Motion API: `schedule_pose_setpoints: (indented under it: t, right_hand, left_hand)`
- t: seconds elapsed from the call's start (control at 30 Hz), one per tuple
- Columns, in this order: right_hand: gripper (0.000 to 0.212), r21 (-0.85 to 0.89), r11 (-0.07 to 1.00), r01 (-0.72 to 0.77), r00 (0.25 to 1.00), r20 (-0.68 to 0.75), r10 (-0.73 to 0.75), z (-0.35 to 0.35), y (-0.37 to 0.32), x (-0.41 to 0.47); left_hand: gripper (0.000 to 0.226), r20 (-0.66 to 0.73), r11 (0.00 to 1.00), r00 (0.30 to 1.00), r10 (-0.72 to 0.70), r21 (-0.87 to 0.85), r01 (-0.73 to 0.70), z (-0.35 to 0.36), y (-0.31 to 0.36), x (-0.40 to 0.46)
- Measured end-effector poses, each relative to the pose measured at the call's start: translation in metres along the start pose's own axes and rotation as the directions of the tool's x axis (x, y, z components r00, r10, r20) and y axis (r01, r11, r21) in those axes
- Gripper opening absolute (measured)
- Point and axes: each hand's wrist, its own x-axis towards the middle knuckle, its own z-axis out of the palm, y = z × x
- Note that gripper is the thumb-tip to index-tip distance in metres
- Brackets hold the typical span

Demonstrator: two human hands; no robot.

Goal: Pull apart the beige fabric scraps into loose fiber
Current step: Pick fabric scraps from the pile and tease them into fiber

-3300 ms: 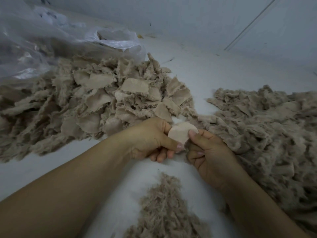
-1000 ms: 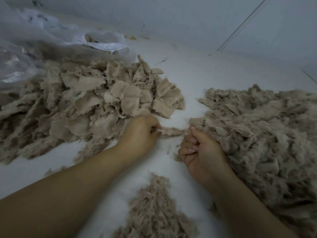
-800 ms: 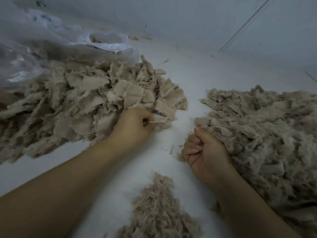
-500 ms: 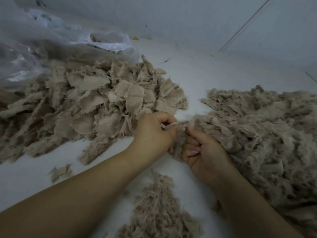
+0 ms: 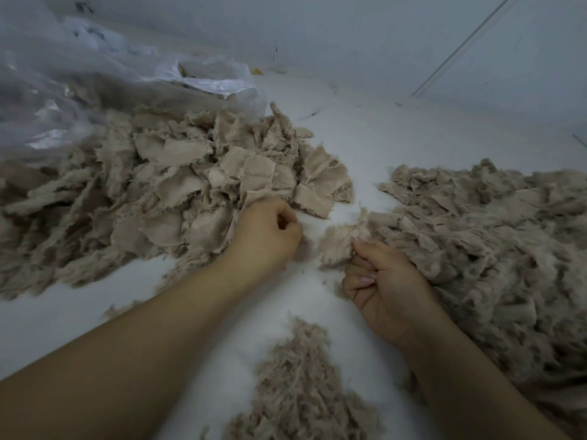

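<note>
Nearest you, a small fiber heap (image 5: 305, 385) lies on the white tabletop (image 5: 63, 319), between your forearms. Just beyond it your right hand (image 5: 384, 287) is curled round a frayed tuft (image 5: 341, 241), pinched at its near edge. The tuft stands up from your thumb, and its far side merges into the big loose-fiber pile (image 5: 476, 249) spreading away to your right.

Your left hand (image 5: 268, 235) sits just left of the tuft, apart from it across a narrow strip of bare tabletop. Its fingers are curled, but you cannot tell whether they hold any strands.

The scraps (image 5: 178, 192) still to be pulled apart lie directly behind and left of that hand, touching its knuckles. So your left hand is the nearer one for the next scrap, likely a short reach forward. Farthest back, a plastic bag (image 5: 79, 90) drapes over the scraps.
</note>
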Motion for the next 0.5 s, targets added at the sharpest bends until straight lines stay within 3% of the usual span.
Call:
schedule_pose_setpoints:
  t: [0.1,0.2,0.33,0.43,0.5]
  right_hand:
    - [0.034,-0.085,0.996,0.02,0.999,0.039,-0.017,0.0,0.001,-0.001]
    - [0.034,-0.157,0.987,0.043,0.995,0.096,-0.028,0.002,0.002,-0.005]
    - [0.035,-0.105,0.994,0.031,0.998,0.065,-0.024,0.0,0.002,-0.002]
    - [0.024,-0.149,0.988,0.043,0.988,0.15,-0.02,-0.001,0.001,-0.002]
    - [0.033,-0.266,0.959,0.103,0.964,0.264,-0.03,-0.002,0.002,-0.005]
  left_hand:
    - [0.016,0.048,0.989,0.988,0.145,-0.047,-0.143,0.005,0.009,-0.009]
    - [0.019,0.192,0.962,0.977,0.09,-0.272,-0.035,0.016,0.017,-0.014]
    - [0.014,0.212,0.91,0.977,0.003,-0.405,0.085,0.017,0.014,-0.013]
    - [0.013,0.185,0.907,0.982,0.05,-0.421,0.033,0.019,0.015,-0.016]
    - [0.014,0.187,0.921,0.976,0.11,-0.389,-0.03,0.023,0.016,-0.022]
